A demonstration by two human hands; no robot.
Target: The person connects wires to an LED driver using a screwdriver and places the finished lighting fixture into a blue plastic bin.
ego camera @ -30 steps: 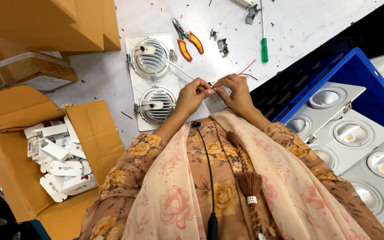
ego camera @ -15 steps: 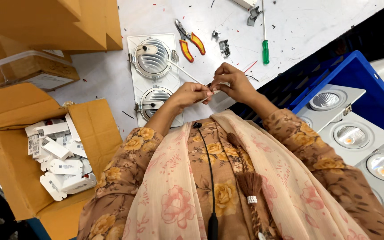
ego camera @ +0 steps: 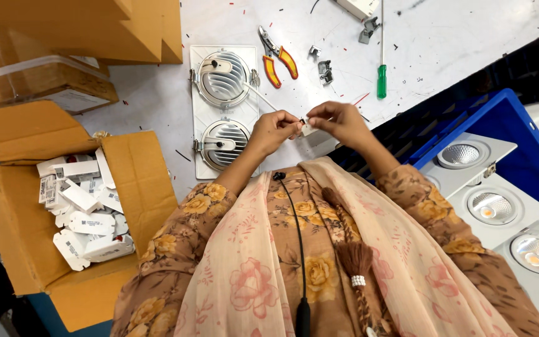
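Both hands meet at table edge, just in front of the chest. Left hand (ego camera: 274,129) and right hand (ego camera: 338,120) pinch one small white part (ego camera: 307,128) between fingertips, a dark bit at its 9 o'clock end; fingers narrow, closed on it from both sides. Part sits dead between the hands, equally near each, long axis roughly 9-to-3 o'clock. A thin wire (ego camera: 262,98) runs from the left fingers toward 10 o'clock, up to the twin-lamp fitting (ego camera: 224,110) lying back-up, just at 9 o'clock of the left hand. Pliers (ego camera: 277,56) at 12 o'clock, apart. Green-handled screwdriver (ego camera: 381,59) at 1 o'clock of the right hand. Cardboard box (ego camera: 77,206) of white packets far at 8 o'clock. Blue crate (ego camera: 500,118) at 3 o'clock.
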